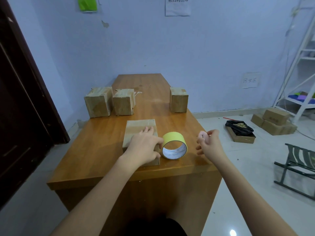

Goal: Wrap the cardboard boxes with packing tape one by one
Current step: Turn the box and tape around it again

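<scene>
The walls (153, 40) are pale blue, with a white paper sign (177, 5) and a green sheet (87, 3) stuck up high and a small note (250, 80) lower down. A dark brown door (20, 99) stands on the left, and a long wooden table (102, 150) reaches to the back wall. On the shiny pale floor (255, 193) at the right are a white shelf (300, 74), a folding stool (296, 167) and a black bag (238, 126).

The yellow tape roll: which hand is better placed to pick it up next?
Probably the left hand: it rests on the near box and its fingers already touch the tape roll. The right hand is apart from it and pinches a small pink object.
</scene>
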`<act>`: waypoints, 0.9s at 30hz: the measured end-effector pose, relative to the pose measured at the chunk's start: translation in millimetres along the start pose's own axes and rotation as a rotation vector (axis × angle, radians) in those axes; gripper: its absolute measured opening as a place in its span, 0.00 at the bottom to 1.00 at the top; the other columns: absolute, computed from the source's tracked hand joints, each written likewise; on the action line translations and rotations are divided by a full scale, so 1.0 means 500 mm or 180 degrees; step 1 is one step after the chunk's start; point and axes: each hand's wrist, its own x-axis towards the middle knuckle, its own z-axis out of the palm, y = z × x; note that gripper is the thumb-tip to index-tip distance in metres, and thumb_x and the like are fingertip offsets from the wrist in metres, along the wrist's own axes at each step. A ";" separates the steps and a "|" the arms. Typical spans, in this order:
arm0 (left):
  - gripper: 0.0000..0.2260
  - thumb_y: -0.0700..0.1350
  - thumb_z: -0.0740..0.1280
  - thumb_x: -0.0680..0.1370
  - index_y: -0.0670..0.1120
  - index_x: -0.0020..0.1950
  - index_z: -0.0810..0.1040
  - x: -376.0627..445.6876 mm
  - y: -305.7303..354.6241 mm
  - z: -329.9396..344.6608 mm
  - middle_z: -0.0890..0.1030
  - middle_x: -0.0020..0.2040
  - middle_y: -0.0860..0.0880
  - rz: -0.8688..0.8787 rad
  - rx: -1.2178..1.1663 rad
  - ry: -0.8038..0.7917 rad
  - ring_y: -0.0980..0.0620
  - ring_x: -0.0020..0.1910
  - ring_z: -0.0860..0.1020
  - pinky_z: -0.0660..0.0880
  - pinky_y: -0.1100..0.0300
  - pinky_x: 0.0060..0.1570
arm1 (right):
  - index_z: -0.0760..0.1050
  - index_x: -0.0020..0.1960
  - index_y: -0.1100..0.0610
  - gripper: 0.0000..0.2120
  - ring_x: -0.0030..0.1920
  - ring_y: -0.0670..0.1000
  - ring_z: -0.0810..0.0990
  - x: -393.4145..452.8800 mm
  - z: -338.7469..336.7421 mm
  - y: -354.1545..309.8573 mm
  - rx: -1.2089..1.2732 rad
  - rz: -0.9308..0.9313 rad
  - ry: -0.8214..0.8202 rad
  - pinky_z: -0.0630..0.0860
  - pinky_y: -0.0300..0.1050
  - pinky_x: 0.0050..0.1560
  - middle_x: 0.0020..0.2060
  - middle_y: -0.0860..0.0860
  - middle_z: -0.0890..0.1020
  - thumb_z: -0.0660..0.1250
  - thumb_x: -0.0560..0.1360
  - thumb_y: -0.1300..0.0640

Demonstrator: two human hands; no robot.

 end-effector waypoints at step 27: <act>0.23 0.57 0.71 0.69 0.54 0.61 0.69 -0.017 -0.045 0.012 0.70 0.69 0.53 0.0001 -0.0922 0.0455 0.50 0.68 0.67 0.68 0.55 0.56 | 0.76 0.56 0.53 0.12 0.26 0.39 0.72 -0.069 0.057 -0.119 0.0722 -0.0224 -0.0653 0.66 0.33 0.23 0.31 0.46 0.74 0.56 0.82 0.51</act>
